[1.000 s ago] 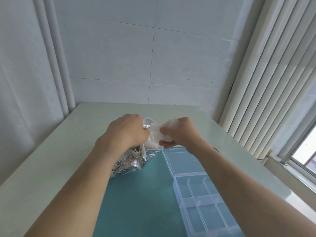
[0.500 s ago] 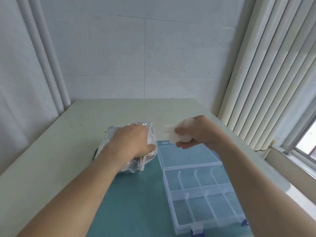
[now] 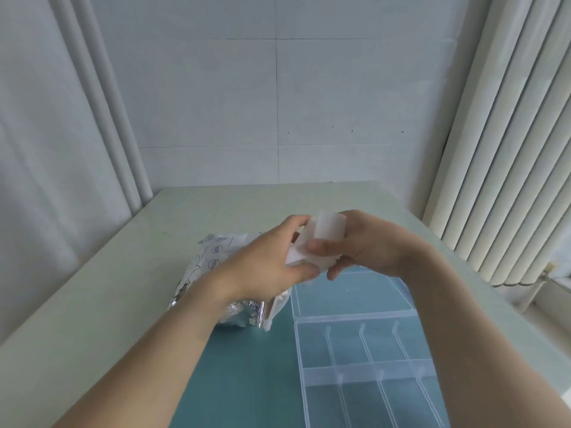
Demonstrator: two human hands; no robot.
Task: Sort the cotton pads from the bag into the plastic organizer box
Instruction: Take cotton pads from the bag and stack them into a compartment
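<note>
A small stack of white cotton pads point(image 3: 324, 239) is held in the air between both hands, above the far end of the organizer. My left hand point(image 3: 268, 261) pinches the stack's left side and my right hand point(image 3: 367, 245) grips its right side with thumb in front. The silver foil bag point(image 3: 216, 273) lies on the table under my left wrist, its open end towards the box. The clear plastic organizer box point(image 3: 364, 362) lies open at the lower right, lid point(image 3: 349, 291) flat behind it, the visible compartments holding nothing.
A teal mat point(image 3: 247, 381) lies under the box and part of the bag on a pale green table point(image 3: 108, 288). White walls stand behind and left, vertical blinds point(image 3: 509, 149) on the right close to the table's edge.
My left hand has left the bag and risen to meet my right hand at the cotton pads. The bag now lies flat on the table. The view has tilted a little.
</note>
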